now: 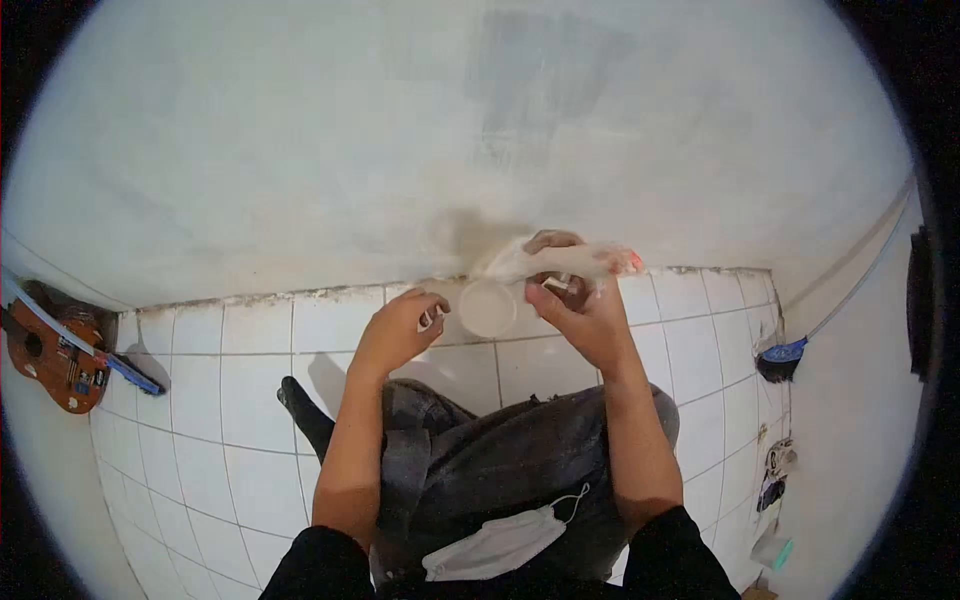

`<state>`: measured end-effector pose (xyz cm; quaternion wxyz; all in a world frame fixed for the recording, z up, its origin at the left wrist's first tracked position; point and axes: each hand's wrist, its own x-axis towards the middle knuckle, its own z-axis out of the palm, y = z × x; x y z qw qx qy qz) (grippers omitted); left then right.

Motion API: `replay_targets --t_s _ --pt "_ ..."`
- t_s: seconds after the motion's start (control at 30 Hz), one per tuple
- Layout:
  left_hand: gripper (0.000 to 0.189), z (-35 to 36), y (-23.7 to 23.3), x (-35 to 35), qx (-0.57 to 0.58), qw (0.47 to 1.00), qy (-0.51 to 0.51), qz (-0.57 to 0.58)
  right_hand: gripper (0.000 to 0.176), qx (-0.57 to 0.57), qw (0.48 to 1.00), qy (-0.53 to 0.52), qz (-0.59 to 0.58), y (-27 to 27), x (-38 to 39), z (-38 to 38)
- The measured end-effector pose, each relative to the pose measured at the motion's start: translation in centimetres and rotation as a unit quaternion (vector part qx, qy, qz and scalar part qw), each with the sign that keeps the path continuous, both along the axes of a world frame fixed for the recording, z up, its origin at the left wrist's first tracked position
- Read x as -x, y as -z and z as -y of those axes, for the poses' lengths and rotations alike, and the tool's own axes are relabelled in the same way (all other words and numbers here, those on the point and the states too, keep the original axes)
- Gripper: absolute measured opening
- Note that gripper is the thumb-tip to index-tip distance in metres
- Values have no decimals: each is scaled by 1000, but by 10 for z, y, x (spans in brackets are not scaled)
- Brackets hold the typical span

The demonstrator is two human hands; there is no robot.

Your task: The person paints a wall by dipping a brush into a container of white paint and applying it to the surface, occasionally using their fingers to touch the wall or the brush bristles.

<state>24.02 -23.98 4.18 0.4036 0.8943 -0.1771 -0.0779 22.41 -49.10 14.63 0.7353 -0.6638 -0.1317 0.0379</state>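
A pale, smeared tool [600, 260] lies just above the centre of the frame, its long axis running nearly level from left to right. Its broad pale end points left, close to the wall [330, 150] and just above a round container [488, 309]; its narrower end, reddish at the tip, sticks out right past the knuckles. Blur and smears leave its exact kind uncertain.

The right hand [592, 322] is the nearer one and has it gripped, fingers [553, 240] arched over its upper side and the thumb below, near the container's right edge. A small whitish piece shows by the thumb, too unclear to name.

The left hand [392, 328] is left of centre, just beside the container's left side and apart from the tool. Its fingers are loosely curled; whether they hold anything cannot be told.

The container sits between the two hands, on the tiled floor [255, 385] near the foot of the wall. Its mouth faces up and shows an even, pale inside; whether that is a filling or the bare bottom is unclear.

A white face mask [495, 545] lies on the lap, at the lower centre of the frame.
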Motion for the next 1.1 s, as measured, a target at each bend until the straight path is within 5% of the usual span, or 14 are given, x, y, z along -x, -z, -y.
replay_targets --t_s 0.07,0.13,0.37,0.53,1.1 --pt "22 -1 0 -1 3 1000 -2 -9 23 293 937 67 180 0 -4 2" --pt "22 -2 0 0 4 1000 -5 -15 16 231 960 99 120 4 -7 -1" --pt "18 -2 6 -1 7 1000 -12 25 22 356 910 146 152 35 -22 4" --pt "19 -2 7 -3 -7 1000 -5 13 26 424 899 93 51 44 -28 -2" --pt "45 -1 18 0 -42 999 12 -2 27 449 885 101 73 50 -30 -9"
